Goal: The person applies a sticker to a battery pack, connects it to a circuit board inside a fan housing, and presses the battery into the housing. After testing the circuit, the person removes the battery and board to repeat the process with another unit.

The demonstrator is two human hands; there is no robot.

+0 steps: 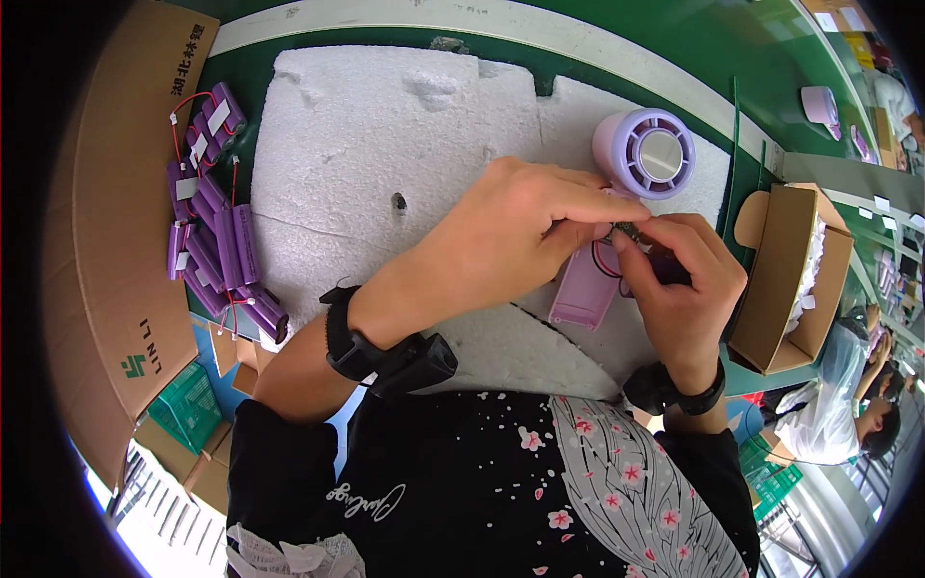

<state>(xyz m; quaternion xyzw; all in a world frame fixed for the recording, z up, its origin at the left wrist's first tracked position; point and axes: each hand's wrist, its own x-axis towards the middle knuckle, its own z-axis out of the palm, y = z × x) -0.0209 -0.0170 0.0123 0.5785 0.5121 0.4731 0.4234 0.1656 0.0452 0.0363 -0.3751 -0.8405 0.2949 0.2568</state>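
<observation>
A black shirt [462, 458] is seen nearest; a small circuit board [627, 229] is pinched, partly hidden, by nearly closed fingers [617, 204] of left hand [525, 217] and right hand [689, 275]. Below them: pink case [583, 291]; just beyond, lavender fan [661, 154]; left, batteries [226, 249]; right, carton [771, 279].

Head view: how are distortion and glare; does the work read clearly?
Head view: fisheye bows the big cardboard box at left; lower left washes out white; foam slab bright but textured; small part between the hands partly hidden.

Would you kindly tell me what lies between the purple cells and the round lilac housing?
In the head view, mostly white foam lies between cells and housing, with part of the left hand over it.
</observation>
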